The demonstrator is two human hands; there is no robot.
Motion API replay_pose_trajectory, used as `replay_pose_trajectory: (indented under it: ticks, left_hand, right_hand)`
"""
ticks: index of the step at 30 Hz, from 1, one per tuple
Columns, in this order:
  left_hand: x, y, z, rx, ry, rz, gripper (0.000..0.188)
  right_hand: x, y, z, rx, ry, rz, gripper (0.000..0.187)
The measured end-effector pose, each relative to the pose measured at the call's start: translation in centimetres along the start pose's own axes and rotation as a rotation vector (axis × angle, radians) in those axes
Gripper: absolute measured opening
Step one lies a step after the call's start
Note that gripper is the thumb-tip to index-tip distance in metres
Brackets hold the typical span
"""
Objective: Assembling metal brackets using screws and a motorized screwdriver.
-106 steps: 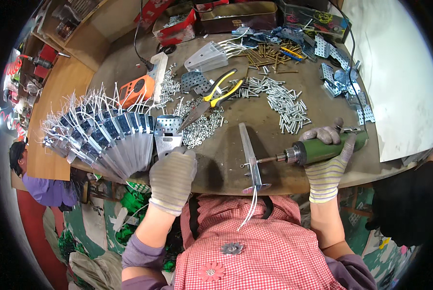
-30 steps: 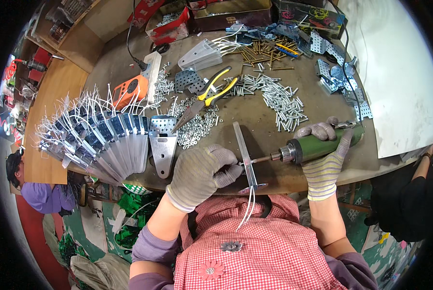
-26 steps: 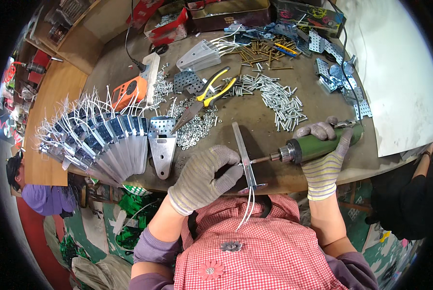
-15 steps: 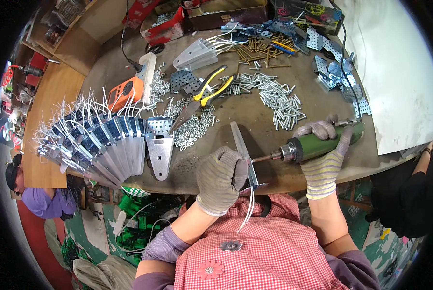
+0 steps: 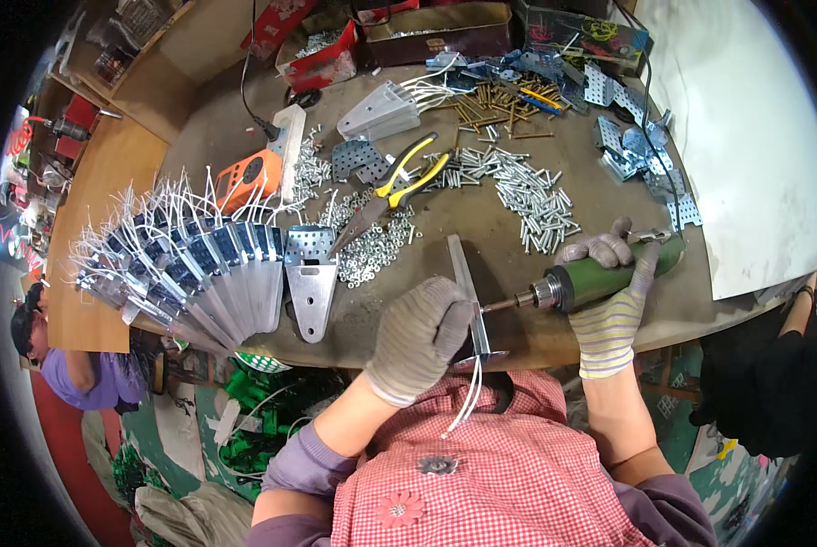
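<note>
My left hand [image 5: 422, 337], in a striped grey glove, is closed around a metal bracket [image 5: 463, 273] held on edge near the table's front. Two white wires [image 5: 468, 401] hang from the bracket's lower end. A green power screwdriver [image 5: 600, 281] lies in my gloved right hand [image 5: 604, 333], fingers wrapped round its body. Its bit [image 5: 504, 304] points left and meets the bracket's side; my fingers hide whatever is behind that spot. Left of my left hand lies a single bracket [image 5: 312, 305] with a perforated plate, beside a fanned row of wired brackets [image 5: 244, 283].
Loose nuts [image 5: 372, 251], yellow-handled pliers [image 5: 399, 182] and a heap of silver screws [image 5: 531, 196] lie beyond my hands. An orange meter [image 5: 249, 178] sits left, brass screws [image 5: 508, 105] at the back. A dark cord [image 5: 663, 146] runs to the screwdriver. People are at both sides.
The view has shifted slightly, so the tabletop things sit a little further right and lower. Both hands keep their grips, and the bit stays at the bracket.
</note>
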State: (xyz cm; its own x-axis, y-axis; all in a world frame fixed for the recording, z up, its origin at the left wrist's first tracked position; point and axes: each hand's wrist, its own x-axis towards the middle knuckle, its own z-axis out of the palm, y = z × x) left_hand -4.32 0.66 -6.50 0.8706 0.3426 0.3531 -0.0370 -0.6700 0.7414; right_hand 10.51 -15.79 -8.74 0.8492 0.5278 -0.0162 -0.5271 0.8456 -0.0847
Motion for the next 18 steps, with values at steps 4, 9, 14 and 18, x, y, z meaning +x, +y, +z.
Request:
replay_pose_trajectory:
  ticks: [4, 9, 14, 18]
  left_hand:
    - [1.7, 0.9, -2.9, 0.048, -0.025, 0.031, 0.01]
    - [3.8, -0.6, -2.7, 0.497, -0.147, 0.457, 0.032]
    - [-0.6, 1.5, -7.2, -0.048, 0.129, -0.266, 0.027]
    - [0.2, -0.6, -9.1, 0.862, 0.322, -0.523, 0.031]
  right_hand:
    - [-0.3, 0.1, 0.1, 0.019, 0.038, -0.014, 0.046]
    - [0.5, -1.3, 0.3, 0.085, 0.036, 0.021, 0.046]
    - [-1.3, -7.8, 4.0, -0.536, -0.028, -0.029, 0.047]
    - [-0.5, -11.3, 6.1, -1.361, 0.103, -0.04, 0.055]
